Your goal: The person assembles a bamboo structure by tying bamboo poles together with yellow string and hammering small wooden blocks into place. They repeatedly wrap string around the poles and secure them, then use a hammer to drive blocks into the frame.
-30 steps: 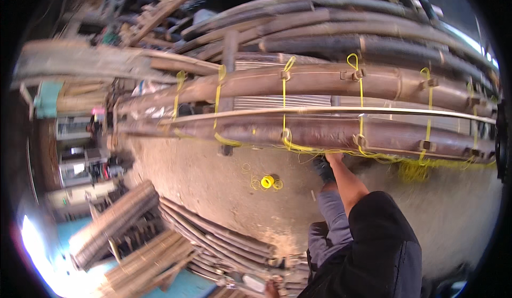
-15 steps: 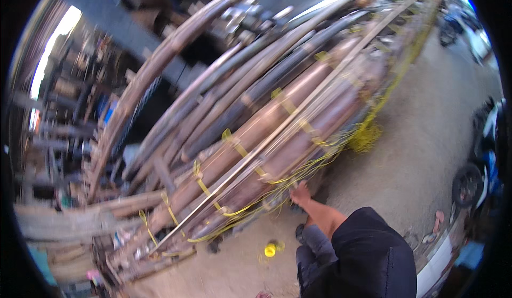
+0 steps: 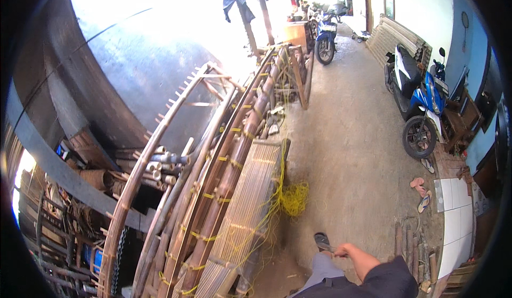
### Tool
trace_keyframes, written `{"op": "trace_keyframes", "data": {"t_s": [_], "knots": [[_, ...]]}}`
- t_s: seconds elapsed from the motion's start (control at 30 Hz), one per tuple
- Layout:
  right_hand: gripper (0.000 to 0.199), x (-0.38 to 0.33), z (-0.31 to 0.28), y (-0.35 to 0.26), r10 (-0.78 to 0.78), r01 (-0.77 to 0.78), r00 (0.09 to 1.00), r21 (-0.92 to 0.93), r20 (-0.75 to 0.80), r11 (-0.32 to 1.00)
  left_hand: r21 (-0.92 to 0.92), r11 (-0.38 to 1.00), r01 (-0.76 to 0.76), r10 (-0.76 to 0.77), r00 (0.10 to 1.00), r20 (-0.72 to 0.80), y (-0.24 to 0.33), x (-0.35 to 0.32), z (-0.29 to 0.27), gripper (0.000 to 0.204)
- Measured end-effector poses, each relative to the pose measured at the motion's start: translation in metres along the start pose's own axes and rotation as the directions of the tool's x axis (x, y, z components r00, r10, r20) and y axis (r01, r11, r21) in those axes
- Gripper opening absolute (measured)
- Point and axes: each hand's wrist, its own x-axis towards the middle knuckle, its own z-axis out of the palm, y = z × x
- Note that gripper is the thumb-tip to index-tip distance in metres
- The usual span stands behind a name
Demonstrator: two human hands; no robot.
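From the lower edge, in a dark sleeve, my right arm reaches out; my right hand [image 3: 345, 251] is closed. A thin greyish thing [image 3: 327, 249] juts from it to the left, too small to name. Just behind lies my dark sandal [image 3: 321, 241] on the foot. My left hand is out of view. Left of my right hand, apart from it, a tangled bundle of yellow cord [image 3: 295, 198] hangs beside a slatted bamboo panel [image 3: 246, 175]. Yellow ties ring the long brown bamboo poles [image 3: 232, 170] next to the panel.
A blue and white motorbike [image 3: 420, 106] stands at the right, sandals [image 3: 421, 194] near its front wheel. Another motorbike [image 3: 325, 42] is farther ahead. Corrugated sheets [image 3: 397, 39] lean on the right wall. Short poles [image 3: 408, 247] lie at lower right. A pegged bamboo ladder [image 3: 140, 167] leans left.
My view has swung up and to the right, showing the passage ahead. My right hand, earlier close to the yellow cord and poles, is now apart from them.
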Motion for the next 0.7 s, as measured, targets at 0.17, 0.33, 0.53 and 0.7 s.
{"op": "trace_keyframes", "data": {"t_s": [0.17,0.33,0.53,0.7], "knots": [[0.044,-0.022,-0.02,0.142,0.099,-0.047,0.982,0.298,-0.16,0.953,0.077,0.991,0.112,-0.117,0.991,0.06,0.058,0.028,0.08,0.019],[0.052,-0.081,-0.107,0.149,0.237,-0.087,0.94,0.498,-0.247,0.863,0.077,0.983,0.168,-0.182,0.951,0.251,0.108,0.077,0.177,0.019],[0.063,-0.106,-0.268,0.095,0.204,0.291,0.776,0.626,-0.597,0.723,0.241,0.819,-0.52,0.384,0.81,0.443,0.312,0.091,0.367,0.039],[0.064,-0.105,-0.447,0.023,0.021,0.464,0.743,0.537,-0.669,0.705,0.549,0.589,-0.592,0.307,0.793,0.526,0.467,0.106,0.444,0.046]]}}
